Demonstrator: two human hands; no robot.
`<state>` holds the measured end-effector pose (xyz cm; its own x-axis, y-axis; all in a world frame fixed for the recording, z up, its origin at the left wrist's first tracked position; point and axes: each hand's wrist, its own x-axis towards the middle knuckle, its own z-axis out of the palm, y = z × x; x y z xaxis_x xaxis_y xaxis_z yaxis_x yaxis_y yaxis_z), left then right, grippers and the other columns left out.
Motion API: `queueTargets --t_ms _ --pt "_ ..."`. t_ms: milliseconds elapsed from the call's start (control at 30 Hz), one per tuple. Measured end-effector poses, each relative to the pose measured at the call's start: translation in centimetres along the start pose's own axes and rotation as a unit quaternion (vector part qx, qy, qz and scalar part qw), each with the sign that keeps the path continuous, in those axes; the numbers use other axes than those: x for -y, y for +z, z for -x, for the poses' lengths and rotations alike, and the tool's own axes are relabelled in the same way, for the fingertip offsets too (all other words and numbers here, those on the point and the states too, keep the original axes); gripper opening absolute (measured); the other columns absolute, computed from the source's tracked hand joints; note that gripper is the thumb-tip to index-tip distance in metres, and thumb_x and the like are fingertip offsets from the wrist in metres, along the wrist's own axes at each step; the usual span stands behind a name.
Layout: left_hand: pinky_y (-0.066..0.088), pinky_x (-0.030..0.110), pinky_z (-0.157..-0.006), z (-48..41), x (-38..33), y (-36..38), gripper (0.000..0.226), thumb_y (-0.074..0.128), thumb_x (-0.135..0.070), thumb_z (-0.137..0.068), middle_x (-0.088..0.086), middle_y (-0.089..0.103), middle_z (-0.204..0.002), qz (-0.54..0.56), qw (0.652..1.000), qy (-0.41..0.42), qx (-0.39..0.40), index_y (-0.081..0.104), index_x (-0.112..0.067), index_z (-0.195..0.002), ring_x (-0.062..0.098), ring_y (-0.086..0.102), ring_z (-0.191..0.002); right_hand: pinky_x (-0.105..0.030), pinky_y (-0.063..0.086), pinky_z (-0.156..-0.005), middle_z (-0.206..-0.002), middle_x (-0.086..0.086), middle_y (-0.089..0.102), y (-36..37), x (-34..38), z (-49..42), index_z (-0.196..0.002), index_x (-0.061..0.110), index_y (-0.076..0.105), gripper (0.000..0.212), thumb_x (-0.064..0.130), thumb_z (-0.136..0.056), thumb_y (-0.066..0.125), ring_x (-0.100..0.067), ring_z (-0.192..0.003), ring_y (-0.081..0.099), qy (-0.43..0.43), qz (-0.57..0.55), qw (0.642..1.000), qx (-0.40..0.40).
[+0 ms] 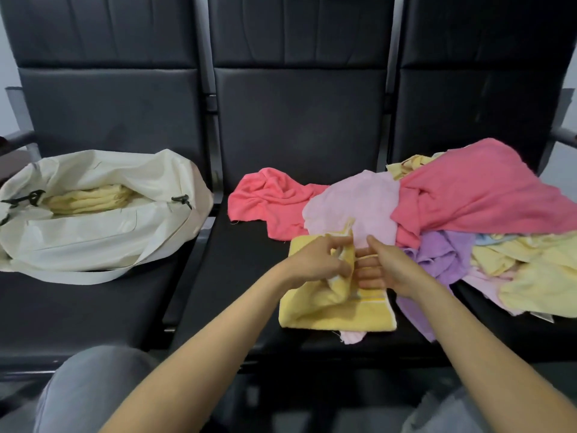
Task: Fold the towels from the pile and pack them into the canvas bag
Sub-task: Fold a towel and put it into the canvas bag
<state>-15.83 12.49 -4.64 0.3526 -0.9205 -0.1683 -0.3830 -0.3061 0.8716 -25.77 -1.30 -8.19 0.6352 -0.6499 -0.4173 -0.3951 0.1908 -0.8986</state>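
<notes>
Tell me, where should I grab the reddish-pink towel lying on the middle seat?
Pinch the reddish-pink towel at its bunched left end, coming from the left. That end lies free on the seat, while its right side is tucked under the pale pink towel.

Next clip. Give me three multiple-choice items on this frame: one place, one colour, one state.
1. The canvas bag lies on: A the left seat; B the middle seat; C the floor.
2. The folded towels inside the bag are: A pink; B yellow; C purple.
3. The left hand is: A gripping a yellow towel; B resting on the bag; C hanging idle.
Key: 1 A, it sits on the leftmost cushion; 2 B, yellow layers show in its mouth; 3 A, its fingers curl into the cloth.
</notes>
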Motion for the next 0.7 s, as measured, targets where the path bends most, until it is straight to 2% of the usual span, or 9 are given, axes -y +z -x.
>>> queueTargets --t_ms 100,200,267,333,367,467,533,633,700 --pt "0.058 0.026 -0.068 -0.5 0.5 1.8 0.069 0.059 -0.014 -0.094 -0.003 0.046 -0.131 0.120 0.991 -0.018 0.053 0.022 -0.023 -0.152 0.014 0.064 -0.087 -0.036 0.054 -0.071 -0.083 -0.012 0.068 -1.0 -0.8 0.2 -0.101 0.008 0.063 0.048 0.049 -0.101 0.038 -0.027 -0.077 0.066 0.018 0.037 0.999 0.009" --pt "0.058 0.029 -0.075 -0.6 1.5 1.8 0.055 0.050 -0.016 -0.100 0.004 0.055 -0.123 0.166 0.985 -0.026 -0.041 0.026 -0.014 -0.149 0.017 0.067 -0.084 -0.039 0.053 -0.085 -0.100 -0.011 0.067 -1.0 -1.2 0.3 -0.113 0.008 0.060 0.043 0.046 -0.100 0.045 -0.026 -0.094 0.064 0.015 0.073 0.997 0.007" --pt "0.051 0.025 -0.085 -0.3 2.6 1.4 0.044 0.046 -0.012 -0.099 0.004 0.059 -0.125 0.058 0.989 -0.006 -0.135 0.040 -0.010 -0.143 0.017 0.064 -0.099 -0.040 0.051 -0.091 -0.102 -0.006 0.062 -1.0 -1.3 0.7 -0.113 0.010 0.052 0.024 0.027 -0.096 0.058 -0.024 -0.099 0.060 -0.009 0.144 0.989 -0.005" --pt "0.037 0.016 -0.095 0.1 3.7 1.1 0.039 0.046 -0.014 -0.099 0.000 0.056 -0.134 -0.063 0.983 0.025 -0.172 0.048 -0.013 -0.138 0.015 0.053 -0.122 -0.034 0.048 -0.084 -0.109 -0.008 0.055 -1.1 -1.3 1.0 -0.128 0.008 0.039 0.045 0.010 -0.090 0.062 -0.025 -0.101 0.056 -0.031 0.232 0.972 -0.028" --pt "0.032 0.015 -0.098 0.3 4.2 1.2 0.038 0.046 -0.018 -0.099 -0.001 0.053 -0.138 -0.091 0.980 0.035 -0.172 0.050 -0.014 -0.137 0.014 0.048 -0.128 -0.032 0.046 -0.079 -0.109 -0.009 0.053 -1.2 -1.3 0.9 -0.134 0.006 0.033 0.052 0.006 -0.089 0.059 -0.024 -0.097 0.055 -0.037 0.244 0.968 -0.037" --pt "0.021 0.010 -0.100 0.4 5.2 1.4 0.039 0.044 -0.027 -0.102 -0.002 0.044 -0.146 -0.151 0.972 0.071 -0.163 0.050 -0.012 -0.138 0.013 0.038 -0.135 -0.026 0.039 -0.059 -0.093 -0.004 0.050 -1.5 -1.4 1.2 -0.134 0.005 0.028 0.047 0.007 -0.092 0.050 -0.015 -0.077 0.051 -0.049 0.231 0.970 -0.058" --pt "0.014 0.008 -0.104 0.2 5.7 1.8 0.040 0.041 -0.028 -0.103 0.002 0.042 -0.147 -0.211 0.963 0.097 -0.136 0.049 -0.008 -0.137 0.016 0.034 -0.137 -0.029 0.041 -0.062 -0.098 -0.008 0.051 -1.7 -1.6 1.1 -0.134 0.004 0.025 0.050 0.009 -0.092 0.051 -0.020 -0.084 0.052 -0.054 0.272 0.959 -0.063" --pt "0.008 0.034 -0.120 -0.4 7.2 2.9 0.052 0.033 -0.035 -0.104 0.007 0.027 -0.156 -0.325 0.942 0.064 -0.059 0.033 -0.004 -0.146 0.021 0.016 -0.145 -0.036 0.044 -0.075 -0.116 -0.019 0.055 -1.4 -2.3 1.2 -0.137 0.002 0.024 0.053 0.010 -0.092 0.050 -0.028 -0.093 0.052 -0.054 0.370 0.926 -0.047" --pt "-0.005 0.034 -0.120 -0.6 8.1 3.7 0.060 0.022 -0.042 -0.104 0.002 0.004 -0.162 -0.386 0.921 0.016 -0.046 0.011 -0.009 -0.154 0.016 -0.004 -0.149 -0.032 0.039 -0.075 -0.129 -0.023 0.049 -1.1 -2.6 1.4 -0.140 0.002 0.024 0.054 0.009 -0.092 0.049 -0.032 -0.107 0.052 -0.067 0.431 0.899 -0.046"
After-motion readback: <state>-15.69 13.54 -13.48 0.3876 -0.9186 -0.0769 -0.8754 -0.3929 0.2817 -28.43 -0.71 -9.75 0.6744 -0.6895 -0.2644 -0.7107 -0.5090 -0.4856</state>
